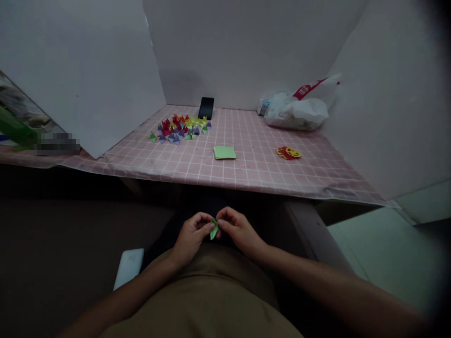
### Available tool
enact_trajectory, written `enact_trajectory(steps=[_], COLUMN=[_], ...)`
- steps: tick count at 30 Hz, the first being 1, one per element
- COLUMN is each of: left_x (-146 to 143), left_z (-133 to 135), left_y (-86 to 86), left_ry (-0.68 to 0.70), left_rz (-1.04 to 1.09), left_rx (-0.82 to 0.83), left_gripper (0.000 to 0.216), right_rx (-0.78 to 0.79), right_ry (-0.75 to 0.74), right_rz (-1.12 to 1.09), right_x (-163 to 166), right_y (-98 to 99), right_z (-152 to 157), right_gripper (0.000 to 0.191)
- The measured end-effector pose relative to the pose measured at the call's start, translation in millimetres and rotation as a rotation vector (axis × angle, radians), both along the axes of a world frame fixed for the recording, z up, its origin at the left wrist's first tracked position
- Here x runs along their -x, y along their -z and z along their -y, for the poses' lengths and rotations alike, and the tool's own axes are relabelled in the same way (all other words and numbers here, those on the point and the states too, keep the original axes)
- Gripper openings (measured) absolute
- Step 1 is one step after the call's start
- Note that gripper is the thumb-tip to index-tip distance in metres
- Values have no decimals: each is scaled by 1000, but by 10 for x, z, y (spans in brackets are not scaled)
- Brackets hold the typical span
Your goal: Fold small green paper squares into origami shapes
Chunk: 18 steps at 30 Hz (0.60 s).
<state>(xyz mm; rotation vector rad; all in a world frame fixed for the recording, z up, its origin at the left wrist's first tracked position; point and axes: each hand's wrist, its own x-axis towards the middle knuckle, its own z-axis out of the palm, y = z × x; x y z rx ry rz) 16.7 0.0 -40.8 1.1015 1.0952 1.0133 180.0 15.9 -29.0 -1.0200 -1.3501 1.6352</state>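
Observation:
Both my hands meet low over my lap, below the table's front edge. My left hand (190, 237) and my right hand (237, 229) pinch a small folded green paper piece (213, 229) between their fingertips. Farther off, on the pink checked table (253, 173), lies a small stack of green paper squares (224, 152). At the table's far left sits a heap of several folded paper pieces (179, 128) in red, purple, yellow, orange and green.
A black phone (206, 108) leans against the back wall. A white plastic bag (299, 108) lies at the back right, a red and yellow cut-out (288, 152) in front of it. White panels wall the table. A white object (128, 267) rests by my left forearm.

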Motion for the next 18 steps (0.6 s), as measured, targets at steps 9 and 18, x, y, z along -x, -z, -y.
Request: enact_trajectory(steps=[9, 18], left_x=[6, -9], left_z=[9, 22], left_y=[-6, -49], left_ry=[11, -30], left_rz=[-65, -161], left_rx=[-50, -112], left_gripper=[16, 16], right_rx=[56, 35], right_ry=[-8, -28], right_rz=[-23, -11], right_x=[13, 5], right_y=[-1, 28], right_z=[12, 18], right_gripper=[15, 19])
